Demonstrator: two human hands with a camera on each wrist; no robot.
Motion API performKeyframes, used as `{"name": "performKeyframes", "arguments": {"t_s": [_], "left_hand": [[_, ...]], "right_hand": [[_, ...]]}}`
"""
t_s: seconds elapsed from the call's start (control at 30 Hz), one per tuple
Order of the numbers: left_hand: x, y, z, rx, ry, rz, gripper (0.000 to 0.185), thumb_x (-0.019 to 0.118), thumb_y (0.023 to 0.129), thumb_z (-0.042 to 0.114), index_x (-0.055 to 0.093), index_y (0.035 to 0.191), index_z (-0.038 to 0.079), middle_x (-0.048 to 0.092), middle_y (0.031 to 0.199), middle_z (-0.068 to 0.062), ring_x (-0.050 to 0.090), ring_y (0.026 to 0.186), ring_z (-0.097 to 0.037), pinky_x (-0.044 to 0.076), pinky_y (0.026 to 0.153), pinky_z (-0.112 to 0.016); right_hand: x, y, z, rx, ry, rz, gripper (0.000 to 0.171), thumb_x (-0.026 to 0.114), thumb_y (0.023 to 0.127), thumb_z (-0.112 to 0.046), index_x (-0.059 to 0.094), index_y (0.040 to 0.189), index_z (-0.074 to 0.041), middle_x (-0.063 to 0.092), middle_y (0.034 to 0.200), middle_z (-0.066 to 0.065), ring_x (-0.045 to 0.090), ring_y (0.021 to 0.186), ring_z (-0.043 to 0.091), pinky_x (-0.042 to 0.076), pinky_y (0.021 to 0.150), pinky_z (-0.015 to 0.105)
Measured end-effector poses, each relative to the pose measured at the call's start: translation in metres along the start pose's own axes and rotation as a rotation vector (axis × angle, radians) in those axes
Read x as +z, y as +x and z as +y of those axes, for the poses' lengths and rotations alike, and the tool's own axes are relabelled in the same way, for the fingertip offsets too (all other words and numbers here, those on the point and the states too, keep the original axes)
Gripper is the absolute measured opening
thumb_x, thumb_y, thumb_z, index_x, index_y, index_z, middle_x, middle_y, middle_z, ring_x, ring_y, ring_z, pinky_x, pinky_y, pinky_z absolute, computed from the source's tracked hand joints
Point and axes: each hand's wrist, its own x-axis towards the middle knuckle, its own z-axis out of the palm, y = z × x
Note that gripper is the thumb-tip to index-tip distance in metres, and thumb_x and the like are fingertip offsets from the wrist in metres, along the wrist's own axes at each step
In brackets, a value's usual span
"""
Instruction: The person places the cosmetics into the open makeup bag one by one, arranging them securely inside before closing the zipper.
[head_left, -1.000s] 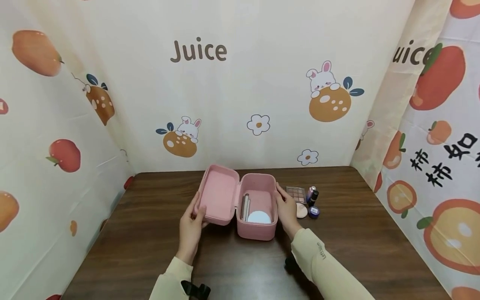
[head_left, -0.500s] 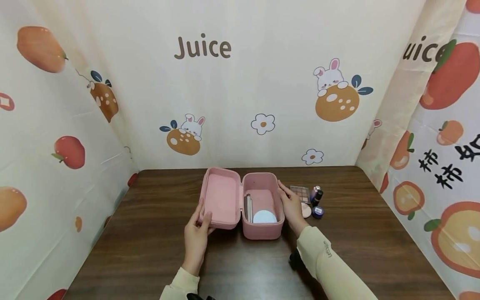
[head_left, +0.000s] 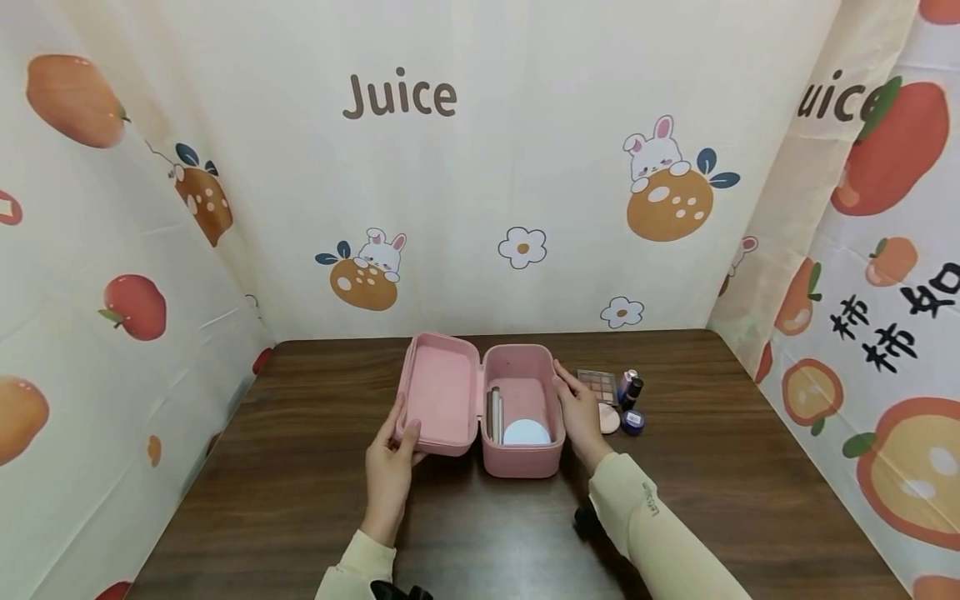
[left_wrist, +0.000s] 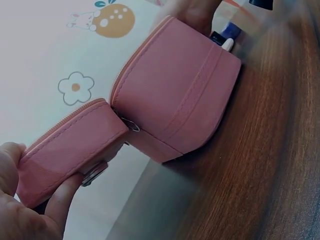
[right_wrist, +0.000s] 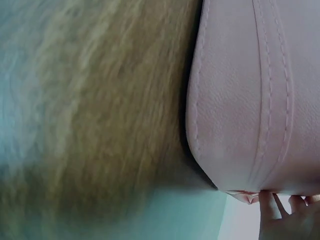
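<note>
A pink zippered makeup case (head_left: 522, 460) stands on the table with its lid (head_left: 441, 393) swung out to the left. Inside lie slim silvery sticks (head_left: 495, 415) and a pale round item (head_left: 527, 432). My left hand (head_left: 388, 479) pinches the lid's lower left corner, thumb on the inner side; the left wrist view shows this hand (left_wrist: 30, 210) on the lid's end, away from the hinge. My right hand (head_left: 583, 421) rests against the case's right side, fingertips at the rim. In the right wrist view, its fingers (right_wrist: 267, 206) reach the case's far edge.
Right of the case sit an eyeshadow palette (head_left: 597, 386), a beige round puff (head_left: 608, 418), a blue jar (head_left: 633, 422), a black bottle (head_left: 633, 392) and a pink-purple bottle (head_left: 626, 380). A printed curtain (head_left: 465, 208) borders the dark wooden table (head_left: 322, 392).
The case has turned and shifted slightly to the right, with both hands staying on it. Little differs from half a second ago.
</note>
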Motion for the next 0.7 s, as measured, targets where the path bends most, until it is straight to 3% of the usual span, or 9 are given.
{"name": "performKeyframes", "arguments": {"t_s": [0.13, 0.23, 0.37, 0.5, 0.6, 0.7], "left_hand": [[0.0, 0.0, 0.003, 0.004, -0.001, 0.0, 0.052, 0.062, 0.098, 0.03, 0.047, 0.147, 0.028, 0.045, 0.15, -0.012, 0.059, 0.09, -0.006, 0.057, 0.07, -0.02], [0.0, -0.001, 0.004, 0.005, 0.002, 0.009, 0.052, 0.063, 0.097, 0.029, 0.047, 0.147, 0.028, 0.045, 0.149, -0.012, 0.059, 0.088, -0.005, 0.056, 0.068, -0.02], [0.0, -0.001, 0.005, 0.021, 0.004, 0.023, 0.053, 0.064, 0.096, 0.027, 0.048, 0.147, 0.025, 0.046, 0.149, -0.015, 0.06, 0.086, -0.006, 0.057, 0.066, -0.02], [0.001, -0.001, 0.005, 0.03, 0.006, 0.025, 0.052, 0.064, 0.096, 0.027, 0.049, 0.146, 0.025, 0.046, 0.148, -0.015, 0.06, 0.084, -0.006, 0.056, 0.065, -0.02], [0.001, -0.001, 0.006, 0.02, 0.008, 0.024, 0.052, 0.065, 0.096, 0.028, 0.049, 0.146, 0.028, 0.046, 0.149, -0.013, 0.059, 0.084, -0.005, 0.056, 0.066, -0.019], [0.001, -0.001, 0.005, 0.01, 0.005, 0.018, 0.052, 0.065, 0.096, 0.029, 0.048, 0.146, 0.029, 0.045, 0.149, -0.014, 0.06, 0.087, -0.004, 0.056, 0.068, -0.019]], "right_hand": [[-0.004, 0.001, -0.004, -0.018, -0.059, 0.02, 0.043, 0.059, 0.1, -0.029, 0.056, 0.141, -0.017, 0.053, 0.144, 0.005, 0.048, 0.134, 0.024, 0.043, 0.107, 0.04], [-0.013, 0.001, -0.01, -0.071, -0.125, 0.073, 0.041, 0.065, 0.096, -0.027, 0.062, 0.135, -0.015, 0.063, 0.133, 0.007, 0.06, 0.117, 0.016, 0.051, 0.091, 0.026], [-0.035, 0.003, -0.016, -0.229, -0.137, 0.253, 0.035, 0.073, 0.09, -0.018, 0.069, 0.124, -0.008, 0.07, 0.116, 0.014, 0.062, 0.089, 0.003, 0.048, 0.072, 0.01], [-0.064, 0.007, -0.011, -0.347, -0.191, 0.475, 0.032, 0.077, 0.086, -0.014, 0.073, 0.116, -0.005, 0.066, 0.11, 0.015, 0.058, 0.084, 0.007, 0.044, 0.071, 0.009], [-0.08, 0.007, 0.0, -0.314, -0.263, 0.57, 0.033, 0.079, 0.085, -0.017, 0.073, 0.115, -0.007, 0.064, 0.11, 0.013, 0.058, 0.088, 0.019, 0.042, 0.072, 0.014], [-0.09, 0.006, 0.013, -0.246, -0.3, 0.595, 0.034, 0.08, 0.084, -0.018, 0.073, 0.115, -0.005, 0.064, 0.109, 0.013, 0.059, 0.093, 0.025, 0.041, 0.073, 0.019]]}}
